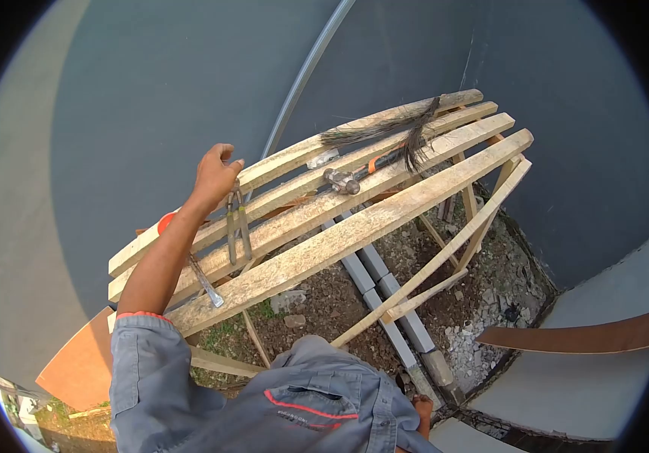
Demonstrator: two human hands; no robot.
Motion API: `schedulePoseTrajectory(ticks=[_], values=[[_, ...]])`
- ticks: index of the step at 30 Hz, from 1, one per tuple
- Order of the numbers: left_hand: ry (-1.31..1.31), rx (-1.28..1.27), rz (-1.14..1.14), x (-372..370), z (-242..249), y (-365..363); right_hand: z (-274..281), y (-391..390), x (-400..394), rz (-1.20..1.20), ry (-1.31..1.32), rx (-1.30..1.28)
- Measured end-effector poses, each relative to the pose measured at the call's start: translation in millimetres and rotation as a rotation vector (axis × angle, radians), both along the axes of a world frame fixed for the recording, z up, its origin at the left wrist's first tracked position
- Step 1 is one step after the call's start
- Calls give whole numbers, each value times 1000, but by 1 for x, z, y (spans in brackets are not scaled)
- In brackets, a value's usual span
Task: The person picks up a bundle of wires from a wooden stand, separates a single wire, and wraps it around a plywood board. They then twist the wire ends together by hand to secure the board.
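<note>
My left hand (pixel 217 175) is above the far side of a timber trestle top (pixel 286 240), its fingers curled together; whatever they hold, if anything, is hidden. Just below the hand, pincers (pixel 238 230) lie with their handles across the planks. A flat-bladed metal tool like a chisel (pixel 207 284) rests partly under my forearm. To the right are a hammer (pixel 343 181) with an orange and black handle and a bundle of thin dark wire (pixel 415 143). My right hand (pixel 422 408), low beside my body, is small and partly hidden; its fingers look curled.
A dark grey wall (pixel 166 83) stands behind the trestle, with a grey pipe (pixel 302 83) against it. Below are grey blocks (pixel 369 279), rubble (pixel 483 347) and a diagonal brace (pixel 437 253). Curved brown boards (pixel 573 337) jut in at right and another brown panel (pixel 79 359) stands left.
</note>
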State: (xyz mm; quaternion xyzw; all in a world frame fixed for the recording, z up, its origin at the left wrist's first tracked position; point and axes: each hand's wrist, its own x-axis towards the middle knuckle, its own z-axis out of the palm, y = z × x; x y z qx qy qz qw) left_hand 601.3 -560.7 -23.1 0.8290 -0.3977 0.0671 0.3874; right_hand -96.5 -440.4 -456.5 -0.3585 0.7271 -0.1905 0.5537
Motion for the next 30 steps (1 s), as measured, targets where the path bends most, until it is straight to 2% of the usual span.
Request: schedulePoseTrajectory(ticks=[2,5,9,11,12,14,15,16,17,19,21,22,23,26,28,29,30], values=[[98,148,-251,-32,29,-33,1,8,-1,29,-8,-44],[187,163,-465,-61,40,-103,-79,36,-29,-143,-36,52],[178,184,-590,-84,50,-198,-16,50,-22,-58,-5,-81],[155,154,-576,-93,52,-249,18,65,-14,-131,104,-35],[155,143,-608,-94,52,-276,22,78,-14,-214,64,-34],[111,253,-594,-103,48,-321,35,105,-15,-307,74,-2],[113,246,-628,-113,49,-333,40,117,-14,-364,76,39],[76,383,-602,-123,51,-342,33,134,-16,-395,84,33],[36,519,-572,-132,51,-350,11,156,-22,-458,89,57],[51,532,-603,-141,21,-374,-24,207,-34,-544,102,87],[27,598,-594,-154,5,-386,-58,258,-40,-541,48,-107],[-23,597,-568,-159,3,-388,-95,286,-47,-768,-101,-108],[-33,602,-586,-162,2,-392,-115,307,-44,-789,-104,-103],[89,570,-544,-168,8,-395,-162,354,-23,-726,170,-140],[133,539,-584,-165,13,-393,-125,335,14,-673,351,-169],[187,507,-616,-161,16,-393,-110,324,20,-686,343,-166],[232,430,-660,-157,18,-390,-96,310,21,-603,373,-110]])
